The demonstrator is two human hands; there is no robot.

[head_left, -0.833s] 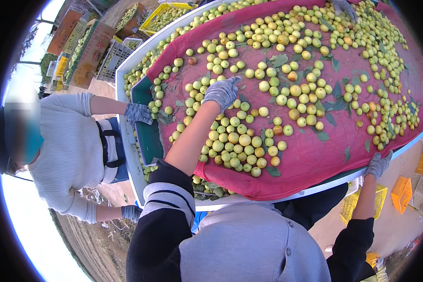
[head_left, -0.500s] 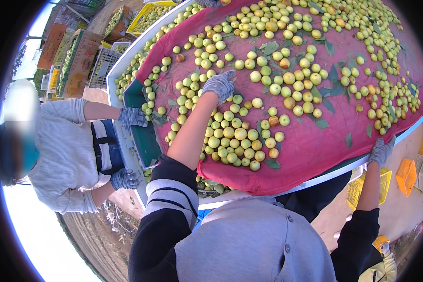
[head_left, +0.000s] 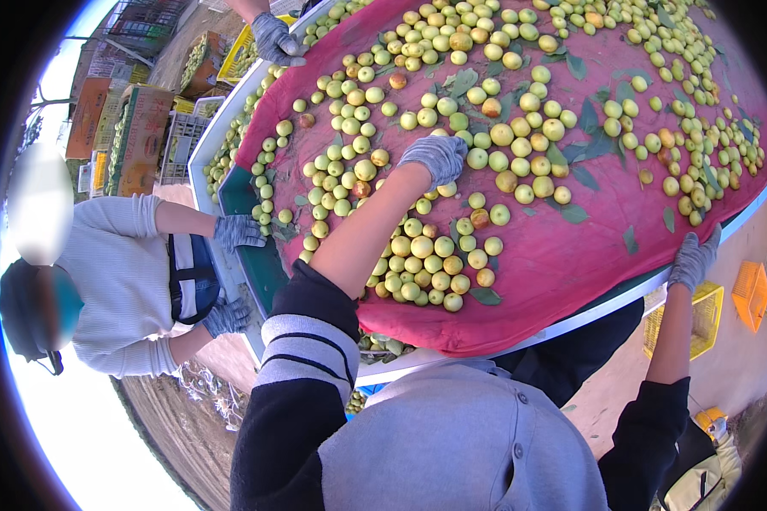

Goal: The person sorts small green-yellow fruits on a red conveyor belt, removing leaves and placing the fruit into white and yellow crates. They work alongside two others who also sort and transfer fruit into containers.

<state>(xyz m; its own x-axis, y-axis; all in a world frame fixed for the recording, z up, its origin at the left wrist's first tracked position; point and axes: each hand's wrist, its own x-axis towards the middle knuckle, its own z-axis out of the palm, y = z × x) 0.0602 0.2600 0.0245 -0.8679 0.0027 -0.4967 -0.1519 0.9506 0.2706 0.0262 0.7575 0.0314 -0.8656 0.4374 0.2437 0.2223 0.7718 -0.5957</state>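
Note:
Round yellow-green fruits that look like jujubes (head_left: 422, 247), some with brown patches, lie among loose leaves on a dark red cloth (head_left: 554, 281) over a large raised table. My left hand (head_left: 435, 159), in a grey knit glove, is over the middle of the fruit. Its back faces up and its fingers are loosely bent, touching or just above the fruits; the undersides of the fingers are hidden. At the right, my right hand (head_left: 693, 258), in a matching glove, rests on the table's pale rim (head_left: 648, 285) and cloth edge with its fingers stretched out.
On the left stands a co-worker (head_left: 119, 281), one gloved hand (head_left: 240, 232) by a green chute (head_left: 268, 266). Another person's gloved hand (head_left: 274, 38) is over the far rim. Cartons (head_left: 136, 128) and crates stand behind; a yellow crate (head_left: 699, 319) and an orange crate (head_left: 751, 294) are on the ground at right.
My left hand has moved right and slightly toward me across the fruit, its fingers more bent. My right hand stays at the rim. The other person's hand at the far side has shifted left.

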